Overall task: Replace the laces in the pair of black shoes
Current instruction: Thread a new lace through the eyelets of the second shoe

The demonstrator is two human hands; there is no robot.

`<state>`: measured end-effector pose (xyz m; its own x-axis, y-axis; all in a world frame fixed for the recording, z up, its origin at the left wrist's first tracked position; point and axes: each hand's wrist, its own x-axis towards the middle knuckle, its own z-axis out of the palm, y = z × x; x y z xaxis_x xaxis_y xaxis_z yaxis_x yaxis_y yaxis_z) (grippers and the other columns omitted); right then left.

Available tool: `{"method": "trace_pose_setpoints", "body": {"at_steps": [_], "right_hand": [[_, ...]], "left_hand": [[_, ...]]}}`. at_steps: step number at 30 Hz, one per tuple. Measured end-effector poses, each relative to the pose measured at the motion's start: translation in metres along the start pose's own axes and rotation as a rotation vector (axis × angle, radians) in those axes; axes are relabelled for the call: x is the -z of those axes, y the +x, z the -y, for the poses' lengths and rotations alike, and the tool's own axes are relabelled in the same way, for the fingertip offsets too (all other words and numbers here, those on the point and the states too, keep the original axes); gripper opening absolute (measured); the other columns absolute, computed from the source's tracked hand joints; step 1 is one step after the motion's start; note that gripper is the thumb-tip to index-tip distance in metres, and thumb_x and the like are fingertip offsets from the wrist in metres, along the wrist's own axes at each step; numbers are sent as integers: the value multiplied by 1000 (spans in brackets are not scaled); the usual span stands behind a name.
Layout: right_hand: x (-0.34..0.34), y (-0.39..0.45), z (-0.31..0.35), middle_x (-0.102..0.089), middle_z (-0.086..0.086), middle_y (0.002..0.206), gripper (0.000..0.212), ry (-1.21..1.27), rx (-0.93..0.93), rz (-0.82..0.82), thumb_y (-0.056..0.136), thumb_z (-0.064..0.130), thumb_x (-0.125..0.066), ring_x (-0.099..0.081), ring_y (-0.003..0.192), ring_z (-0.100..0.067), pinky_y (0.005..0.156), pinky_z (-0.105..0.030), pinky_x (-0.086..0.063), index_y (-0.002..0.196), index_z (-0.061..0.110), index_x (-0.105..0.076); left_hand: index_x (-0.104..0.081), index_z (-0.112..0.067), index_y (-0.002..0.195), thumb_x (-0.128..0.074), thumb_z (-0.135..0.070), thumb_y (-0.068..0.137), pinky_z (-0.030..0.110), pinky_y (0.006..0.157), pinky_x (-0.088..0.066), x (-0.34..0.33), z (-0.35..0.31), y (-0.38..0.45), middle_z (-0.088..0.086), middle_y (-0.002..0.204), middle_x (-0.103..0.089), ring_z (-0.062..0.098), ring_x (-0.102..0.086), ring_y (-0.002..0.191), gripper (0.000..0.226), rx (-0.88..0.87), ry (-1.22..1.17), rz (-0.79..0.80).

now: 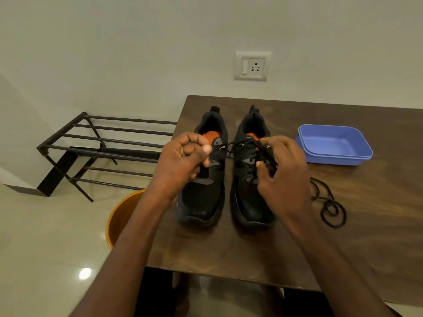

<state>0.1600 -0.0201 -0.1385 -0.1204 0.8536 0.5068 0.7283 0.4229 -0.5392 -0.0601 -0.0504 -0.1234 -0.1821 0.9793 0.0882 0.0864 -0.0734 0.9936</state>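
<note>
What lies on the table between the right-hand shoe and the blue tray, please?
In the head view, only bare wooden table separates the right shoe from the blue tray; a loose black lace coils nearer the camera.

This is looking like a room in a home. A black metal-bar shoe rack (100, 152) is standing on the glossy cream tiled floor (45, 248) at the left of the frame, a white wall switch and socket plate (252, 66) is sitting on the plain wall at upper centre, and an orange plastic bucket (121, 218) is resting beside the dark wood-grain tabletop (354, 236).
</note>
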Motion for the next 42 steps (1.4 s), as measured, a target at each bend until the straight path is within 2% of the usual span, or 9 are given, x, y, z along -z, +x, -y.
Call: {"method": "trace_pose_setpoints", "body": {"at_steps": [4, 9, 11, 17, 22, 25, 28, 34, 42], "right_hand": [[-13, 4, 21, -52, 1, 148, 56, 164, 205, 194, 92, 20, -72, -45, 141, -14, 118, -35, -38, 145, 18, -54], [-22, 12, 38, -75, 11, 90, 18, 503, -8, 316, 97, 8, -68, -71, 87, -3, 79, -18, -56, 108, 20, -76], [-23, 19, 37, -73, 10, 85, 20, 496, -51, 285, 99, 4, -63, -70, 78, -3, 71, -15, -53, 102, 20, -76], [-17, 17, 27, -74, 20, 95, 19, 360, -187, 281, 97, 18, -70, -66, 96, 9, 84, -4, -46, 106, 33, -76], [-26, 10, 25, -74, 21, 88, 12, 237, -162, 396, 83, 32, -84, -67, 88, 5, 86, -28, -57, 87, 40, -76], [-28, 11, 23, -74, 20, 93, 20, 161, -108, 452, 87, 24, -81, -67, 93, 1, 93, -34, -56, 99, 39, -76], [-28, 7, 20, -74, 14, 108, 25, 51, -47, 482, 93, 21, -74, -65, 104, -4, 100, -36, -54, 115, 31, -76], [-34, 0, 28, -68, 12, 95, 10, 47, -7, 352, 89, 31, -72, -64, 85, -6, 78, -35, -58, 98, 30, -75], [-33, 6, 31, -63, 11, 96, 9, -38, 71, 429, 92, 33, -70, -59, 89, -9, 76, -36, -54, 100, 31, -73]], "left_hand": [[-64, -8, 108, -73, -20, 95, 19, 42, -40, -7, 0, -1, 12, 72, -70, 14, -50, 45, 19, 4, 29, 65], [-63, -10, 106, -74, -28, 95, 19, 41, -39, -2, 4, 0, 11, 70, -70, 15, -52, 46, 24, 28, 70, 43], [-65, -14, 105, -67, -33, 100, 19, 42, -40, 0, 7, 0, 9, 71, -70, 15, -52, 46, 20, 25, 133, 19], [-67, -34, 97, -57, -38, 104, 17, 56, -52, 5, 28, -23, -4, 59, -65, 3, -59, 50, 13, 73, 493, -161], [-71, -32, 119, -66, -37, 99, 24, 60, -61, -4, 33, -37, -10, 83, -74, 4, -70, 69, 21, 24, 657, -137], [-69, -33, 126, -73, -38, 94, 27, 65, -64, -3, 33, -31, -14, 99, -72, 3, -72, 83, 33, 32, 698, -75], [-70, -33, 124, -76, -37, 92, 28, 65, -65, 0, 29, -25, -12, 87, -72, 4, -72, 74, 34, 73, 663, -27], [-72, -29, 110, -78, -34, 91, 18, 49, -51, 3, 29, -20, -6, 58, -68, 2, -63, 47, 20, 138, 535, -21], [-71, -26, 111, -77, -31, 92, 19, 51, -49, 3, 30, -19, -9, 54, -65, 1, -57, 43, 20, 191, 460, 10]]}}
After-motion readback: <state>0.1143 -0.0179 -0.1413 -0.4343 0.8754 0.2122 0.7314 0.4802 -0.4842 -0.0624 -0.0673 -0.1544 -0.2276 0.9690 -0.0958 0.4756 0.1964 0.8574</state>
